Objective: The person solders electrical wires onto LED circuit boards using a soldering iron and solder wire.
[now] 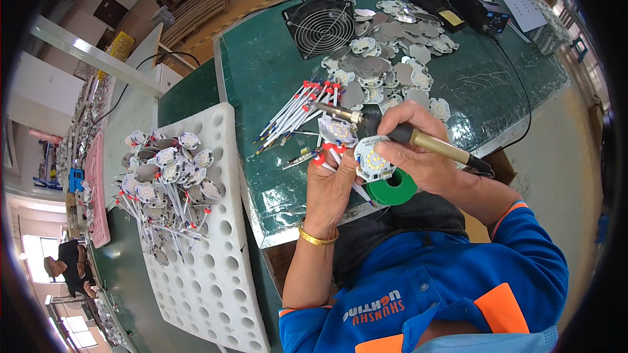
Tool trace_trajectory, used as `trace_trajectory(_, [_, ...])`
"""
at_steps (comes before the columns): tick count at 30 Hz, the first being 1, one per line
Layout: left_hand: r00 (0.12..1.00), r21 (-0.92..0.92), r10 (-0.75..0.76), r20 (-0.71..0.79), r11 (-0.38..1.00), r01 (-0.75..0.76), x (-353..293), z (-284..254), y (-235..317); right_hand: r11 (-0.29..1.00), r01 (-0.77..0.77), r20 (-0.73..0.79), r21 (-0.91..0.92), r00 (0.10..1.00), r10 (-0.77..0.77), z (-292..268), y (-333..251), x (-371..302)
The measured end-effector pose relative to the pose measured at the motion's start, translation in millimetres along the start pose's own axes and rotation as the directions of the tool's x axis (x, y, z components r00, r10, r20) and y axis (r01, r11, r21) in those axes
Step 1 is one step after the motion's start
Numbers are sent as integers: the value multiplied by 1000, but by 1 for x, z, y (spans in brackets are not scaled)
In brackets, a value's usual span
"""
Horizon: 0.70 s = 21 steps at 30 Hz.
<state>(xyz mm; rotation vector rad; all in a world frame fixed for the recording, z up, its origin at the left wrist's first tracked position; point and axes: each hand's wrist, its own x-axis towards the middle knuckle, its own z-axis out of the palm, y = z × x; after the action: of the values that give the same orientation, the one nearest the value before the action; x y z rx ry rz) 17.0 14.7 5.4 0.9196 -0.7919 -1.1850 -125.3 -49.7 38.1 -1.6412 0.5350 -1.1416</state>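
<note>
My right hand (418,150) is closed around a soldering iron (445,147), whose metal tip points left. Its thumb also presses on a round white LED board (373,165) with yellow chips. My left hand (328,189) is closed on white wires (359,191) with red caps, close against that board's left edge. Just beyond my left fingers is a second LED board (338,132); whether it is held or lying on the table cannot be made out. Below the held board sits a green spool (394,189), partly covered by my right hand.
A bundle of red-capped wires (288,114) and many loose LED boards (392,65) lie on the green table (261,59). At the back stand a black fan (320,26) and a soldering station (479,8). A white perforated foam board (222,248) bears wired LED boards (167,163).
</note>
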Motion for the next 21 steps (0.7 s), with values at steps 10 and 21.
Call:
trace_trajectory(10, [1000, -487, -14, 10, 873, 17, 8, -39, 5, 715, 186, 62, -674, 979, -196, -55, 37, 10])
trace_trajectory(21, [962, 487, 91, -256, 872, 47, 55, -30, 5, 298, 370, 362, -880, 929, -84, -58, 50, 15])
